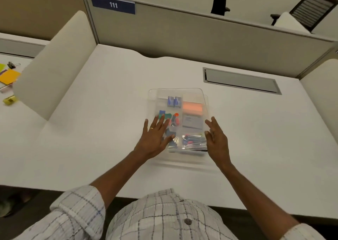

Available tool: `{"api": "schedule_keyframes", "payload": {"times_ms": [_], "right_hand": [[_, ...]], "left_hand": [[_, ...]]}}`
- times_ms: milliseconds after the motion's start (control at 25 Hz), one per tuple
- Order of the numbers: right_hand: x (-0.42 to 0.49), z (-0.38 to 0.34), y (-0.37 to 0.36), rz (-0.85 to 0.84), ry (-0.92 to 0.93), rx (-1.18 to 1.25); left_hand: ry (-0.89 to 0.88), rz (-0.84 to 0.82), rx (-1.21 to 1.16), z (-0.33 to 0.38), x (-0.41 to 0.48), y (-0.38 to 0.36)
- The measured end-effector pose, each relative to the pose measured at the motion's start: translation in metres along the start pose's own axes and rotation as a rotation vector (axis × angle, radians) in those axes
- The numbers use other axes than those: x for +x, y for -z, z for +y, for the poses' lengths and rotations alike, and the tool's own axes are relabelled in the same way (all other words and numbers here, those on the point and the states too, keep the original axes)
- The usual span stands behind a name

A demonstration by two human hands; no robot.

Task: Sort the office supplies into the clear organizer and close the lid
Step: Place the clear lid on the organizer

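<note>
The clear organizer (155, 101) sits in the middle of the white desk with its clear lid lying over the top. Through the lid I see two small blue boxes (174, 101), an orange pad (192, 108), a grey card stack (192, 122), colourful clips and a red pin (176, 114). My left hand (155, 137) lies flat, fingers spread, on the near-left part of the lid. My right hand (216, 139) is at the organizer's right edge with fingers apart, touching or just beside the side wall. Neither hand holds anything.
A grey cable hatch (241, 80) is set in the desk at the back right. Cubicle walls enclose the desk on the far side and at both ends. On the neighbouring desk at left lie an orange sticky pad (9, 76), a binder clip (11, 64) and a yellow item (10, 100).
</note>
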State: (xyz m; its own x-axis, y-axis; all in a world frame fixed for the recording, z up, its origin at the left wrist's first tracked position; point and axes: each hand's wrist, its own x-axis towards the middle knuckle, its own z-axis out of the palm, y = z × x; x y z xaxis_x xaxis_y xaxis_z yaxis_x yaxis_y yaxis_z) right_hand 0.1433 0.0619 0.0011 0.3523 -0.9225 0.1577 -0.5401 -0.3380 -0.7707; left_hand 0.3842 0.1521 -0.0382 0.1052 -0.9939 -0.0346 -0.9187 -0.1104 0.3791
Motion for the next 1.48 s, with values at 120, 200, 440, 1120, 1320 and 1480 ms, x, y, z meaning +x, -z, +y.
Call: {"api": "schedule_keyframes", "payload": {"times_ms": [120, 200, 440, 1120, 1320, 1480], "right_hand": [[-0.018, 0.029, -0.005, 0.044, 0.025, -0.033], [-0.022, 0.038, -0.008, 0.039, 0.035, -0.060], [-0.025, 0.048, -0.021, -0.045, 0.045, -0.204], [0.029, 0.037, -0.041, -0.199, 0.025, -0.607], [0.027, 0.037, -0.040, -0.210, 0.015, -0.622], [0.062, 0.039, -0.036, -0.221, 0.007, -0.606]], "left_hand": [[-0.076, -0.006, 0.068, 0.004, 0.012, -0.004], [-0.099, 0.011, 0.115, 0.005, 0.017, -0.005], [-0.144, 0.025, 0.164, 0.003, 0.025, -0.006], [-0.122, 0.030, 0.205, 0.018, 0.063, -0.011], [-0.118, 0.095, 0.165, 0.019, 0.070, -0.010], [-0.129, 0.161, 0.193, 0.021, 0.109, 0.011]]}}
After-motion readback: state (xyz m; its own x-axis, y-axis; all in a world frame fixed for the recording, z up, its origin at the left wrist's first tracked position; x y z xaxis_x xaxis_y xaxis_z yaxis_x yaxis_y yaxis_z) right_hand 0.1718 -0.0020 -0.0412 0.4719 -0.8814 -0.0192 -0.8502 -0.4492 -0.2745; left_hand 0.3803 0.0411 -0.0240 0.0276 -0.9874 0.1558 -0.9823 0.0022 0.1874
